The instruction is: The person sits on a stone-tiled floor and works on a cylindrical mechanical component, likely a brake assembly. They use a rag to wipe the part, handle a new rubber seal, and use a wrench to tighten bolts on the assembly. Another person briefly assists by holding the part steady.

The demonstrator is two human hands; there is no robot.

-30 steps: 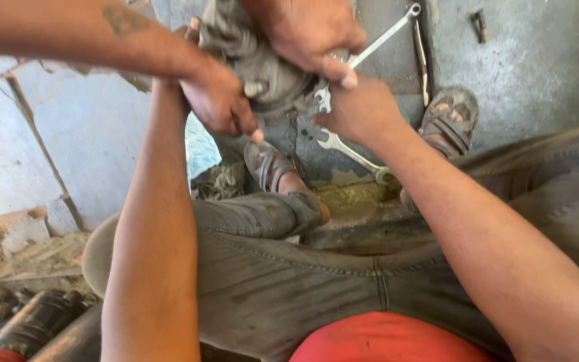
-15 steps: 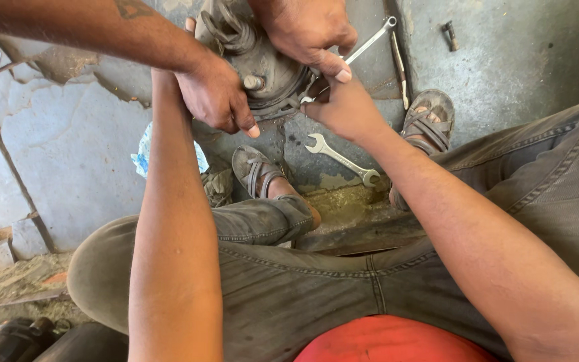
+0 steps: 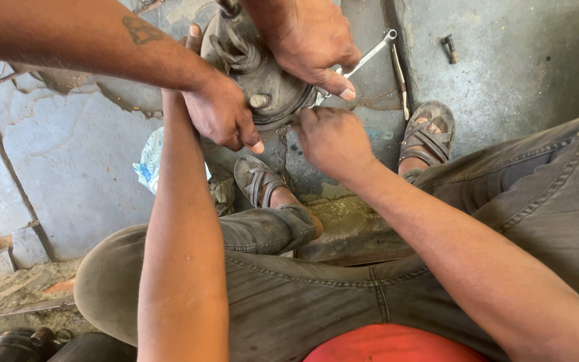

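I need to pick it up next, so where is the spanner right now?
In the head view the spanner lies at top centre, right of the round metal part, its shaft running under the other person's hand, just above the right hand.

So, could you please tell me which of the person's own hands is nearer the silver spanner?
Right. The right hand sits just below the spanner, by its lower end; the left hand shows only fingers beyond the round metal part.
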